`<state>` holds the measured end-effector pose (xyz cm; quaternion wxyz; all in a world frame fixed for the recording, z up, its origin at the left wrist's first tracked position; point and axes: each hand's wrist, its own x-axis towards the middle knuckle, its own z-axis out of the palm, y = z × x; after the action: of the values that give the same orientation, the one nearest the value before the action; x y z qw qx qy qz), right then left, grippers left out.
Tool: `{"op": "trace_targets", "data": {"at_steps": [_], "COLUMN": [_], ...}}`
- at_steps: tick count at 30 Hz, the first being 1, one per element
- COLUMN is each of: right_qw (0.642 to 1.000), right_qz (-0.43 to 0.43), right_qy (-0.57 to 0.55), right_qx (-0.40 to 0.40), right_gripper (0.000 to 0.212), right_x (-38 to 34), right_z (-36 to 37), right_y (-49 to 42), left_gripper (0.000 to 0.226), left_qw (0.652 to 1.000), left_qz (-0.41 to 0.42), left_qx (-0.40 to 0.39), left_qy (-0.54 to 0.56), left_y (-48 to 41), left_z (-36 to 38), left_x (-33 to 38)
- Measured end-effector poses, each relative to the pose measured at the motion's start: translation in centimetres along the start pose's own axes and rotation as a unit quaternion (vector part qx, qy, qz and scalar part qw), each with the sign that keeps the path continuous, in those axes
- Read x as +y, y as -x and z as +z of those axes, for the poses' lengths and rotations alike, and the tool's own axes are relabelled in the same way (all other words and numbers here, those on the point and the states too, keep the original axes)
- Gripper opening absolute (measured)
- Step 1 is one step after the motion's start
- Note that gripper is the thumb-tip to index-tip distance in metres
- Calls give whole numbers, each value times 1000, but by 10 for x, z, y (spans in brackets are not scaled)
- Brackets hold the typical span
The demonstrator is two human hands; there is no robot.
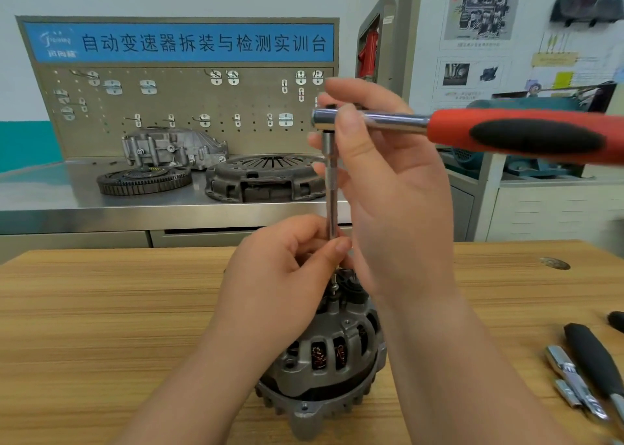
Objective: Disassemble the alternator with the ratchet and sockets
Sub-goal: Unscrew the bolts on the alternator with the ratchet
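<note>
One alternator (324,360) stands on end at the near-centre of a wooden table (101,309), long axis approx. vertical, finned housing down and rear end up; copper windings show through the slots.

One ratchet (506,134) is held above it, long axis approx. horizontal: chrome head to the left, red-and-black handle pointing right and running out of view.

One extension bar (330,188) hangs vertically from the ratchet head, its lower end down at the alternator's top. The socket and fastener there are mostly hidden by fingers.

Two hands, both on the tool:
- Left hand (280,282): fingers curled, thumb and fingertips pinching the bar's lower end just above the alternator.
- Right hand (388,181): partly closed round the ratchet head and the bar's upper part, thumb across the chrome neck, fingertips showing left of the bar.

Loose tools at the table's right edge: one black-handled tool (591,353), and beside it at least two chrome pieces (567,373), blurred, type unclear.

Behind, on a steel bench (50,191) under a pegboard (169,107): one flywheel (143,179), one clutch cover (263,177) and one cast housing (172,147), all well apart from the work.
</note>
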<state>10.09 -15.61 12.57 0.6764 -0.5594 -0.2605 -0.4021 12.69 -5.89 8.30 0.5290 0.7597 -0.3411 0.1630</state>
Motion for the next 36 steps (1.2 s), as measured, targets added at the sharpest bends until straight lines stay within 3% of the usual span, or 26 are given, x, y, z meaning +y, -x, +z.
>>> {"op": "trace_targets", "data": {"at_steps": [2,7,10,13,17,23,26,32,36], "right_qw": [1000,986,979,990,999,985,984,999,997], "right_qz": [-5,92,130,95,20,108,119,-38,44], "right_qy": [4,-141,-157,-108,-37,-137,-135,11,-66], "right_qx": [4,-6,-13,0,16,-1,0,18,24], "right_gripper": [20,24,27,18,20,23,22,25,27], "right_x": [0,-3,-4,-1,0,-2,-1,-1,1], "right_z": [1,-2,-4,-1,2,-7,-7,0,-3], "right_y": [1,0,-2,-1,0,-3,-3,0,0], "left_gripper": [10,25,24,22,9,25,25,15,17], "left_qw": [1000,999,999,1000,1000,1000,999,1000,999], "left_qz": [-2,7,17,16,-2,-2,8,8,21], "left_qx": [-6,-33,-38,-16,-7,-30,-35,0,-4], "left_qy": [-1,3,-9,-21,-16,-2,-8,-25,-28], "left_y": [0,2,1,0,0,1,1,0,1], "left_z": [1,-2,-4,-3,-1,-2,-3,-1,-3], "left_x": [0,3,3,1,0,1,3,1,1]}}
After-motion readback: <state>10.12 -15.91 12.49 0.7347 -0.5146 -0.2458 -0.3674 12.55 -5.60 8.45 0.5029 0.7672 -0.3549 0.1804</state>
